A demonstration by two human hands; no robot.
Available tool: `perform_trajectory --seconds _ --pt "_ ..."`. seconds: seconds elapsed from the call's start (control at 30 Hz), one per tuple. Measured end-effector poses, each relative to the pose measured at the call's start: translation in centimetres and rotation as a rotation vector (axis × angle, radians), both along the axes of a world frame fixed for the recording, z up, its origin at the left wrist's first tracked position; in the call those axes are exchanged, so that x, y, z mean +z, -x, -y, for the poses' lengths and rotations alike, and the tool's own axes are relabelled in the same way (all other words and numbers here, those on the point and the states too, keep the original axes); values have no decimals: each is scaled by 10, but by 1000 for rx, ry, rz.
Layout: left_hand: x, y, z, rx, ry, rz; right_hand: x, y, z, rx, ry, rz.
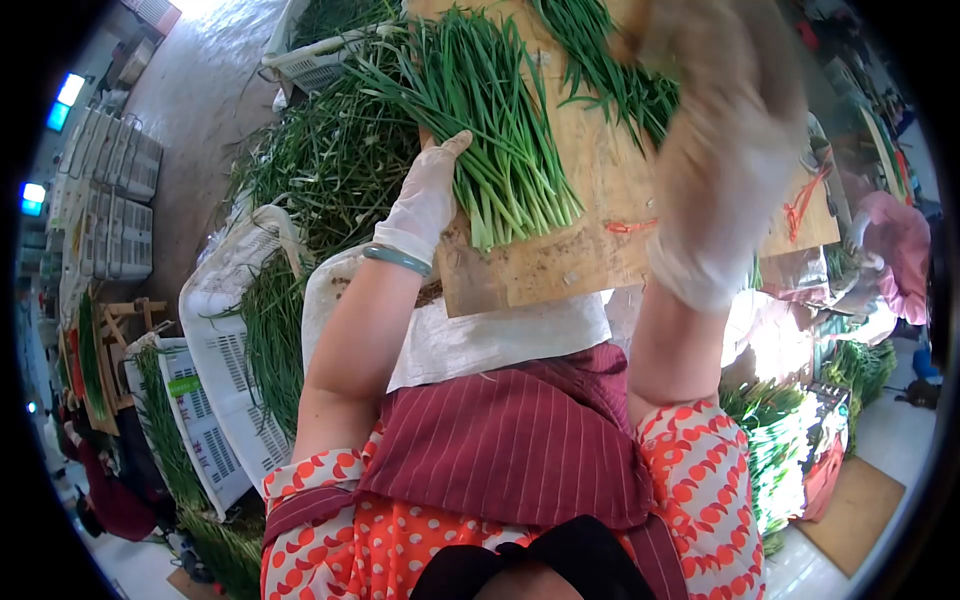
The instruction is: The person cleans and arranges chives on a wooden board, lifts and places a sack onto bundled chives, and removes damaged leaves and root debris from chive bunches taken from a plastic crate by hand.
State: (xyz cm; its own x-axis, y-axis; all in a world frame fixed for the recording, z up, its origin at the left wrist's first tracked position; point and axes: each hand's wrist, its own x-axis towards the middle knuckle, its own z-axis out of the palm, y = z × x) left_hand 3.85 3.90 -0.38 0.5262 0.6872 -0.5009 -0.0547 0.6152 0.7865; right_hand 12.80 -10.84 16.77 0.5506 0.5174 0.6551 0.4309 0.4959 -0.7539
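Note:
A loose bunch of garlic chives (pixel 495 130) lies on a wooden board (pixel 540 280), its pale cut ends towards me. At the left side of this bunch is my left hand (pixel 430 185), in a whitish glove, thumb laid over the stems and the other fingers mostly hidden. My right hand (pixel 725 130), gloved too, is raised over the right part of the board. Motion smears its fingers, so what it holds, if anything, does not show. Beyond it lies a second bunch of chives (pixel 605 75). A red tie (pixel 630 227) rests on the board between my hands.
More red ties (pixel 800 205) lie at the board's right edge. A heap of loose greens (pixel 320 160) and a white crate (pixel 240 340) stand on the left. Stacked crates (pixel 110 190) are farther off. A person in pink (pixel 895 255) is at the right.

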Motion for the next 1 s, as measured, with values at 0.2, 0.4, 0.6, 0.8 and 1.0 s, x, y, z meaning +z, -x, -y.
perform_trajectory --seconds 0.2,0.4,0.6,0.8,1.0 --pt "-28 -3 -13 -33 150 162 -58 15 -48 -173 983 887" --pt "8 6 0 -78 -73 -61 -111 30 -32 -109 1220 730" --pt "-9 0 -5 7 167 218 -13 12 -19 -165 755 555" --pt "7 2 -1 60 246 338 10 9 -50 -667 483 1158" --pt "-59 -4 -16 -113 -381 509 -70 29 -42 15 778 984"
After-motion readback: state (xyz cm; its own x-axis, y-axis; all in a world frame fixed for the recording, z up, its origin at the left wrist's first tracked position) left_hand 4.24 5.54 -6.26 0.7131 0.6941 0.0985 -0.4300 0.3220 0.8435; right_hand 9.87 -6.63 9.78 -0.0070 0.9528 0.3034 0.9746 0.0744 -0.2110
